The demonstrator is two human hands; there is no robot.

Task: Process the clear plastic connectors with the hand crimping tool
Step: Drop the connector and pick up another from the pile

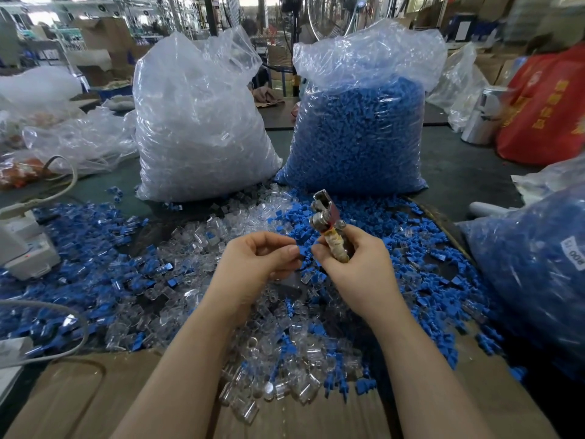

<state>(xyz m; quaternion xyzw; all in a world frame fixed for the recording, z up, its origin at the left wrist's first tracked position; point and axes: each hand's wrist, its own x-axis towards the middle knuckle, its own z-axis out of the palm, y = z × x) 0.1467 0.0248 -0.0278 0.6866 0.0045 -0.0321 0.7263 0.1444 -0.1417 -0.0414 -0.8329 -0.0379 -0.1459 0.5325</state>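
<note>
Crimping tool point(326, 223) stands gripped in right hand point(354, 264); left hand point(253, 261) fingers point(292, 250) curled beside it.

Bright, even overhead light; wide-angle edges curve, background blurred

Hemmed in ahead by a tall clear plastic bag of transparent connectors point(199, 122) and a bulging clear bag of blue caps point(361, 131), with only a narrow dark-tabletop gap point(280, 144) between.

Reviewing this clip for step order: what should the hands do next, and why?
Probably bring the left hand up to the crimping tool head. The right hand grips the tool upright by its handles, the left fingertips pinch what seems a small blue part, and nothing visibly sits in the tool yet.
</note>
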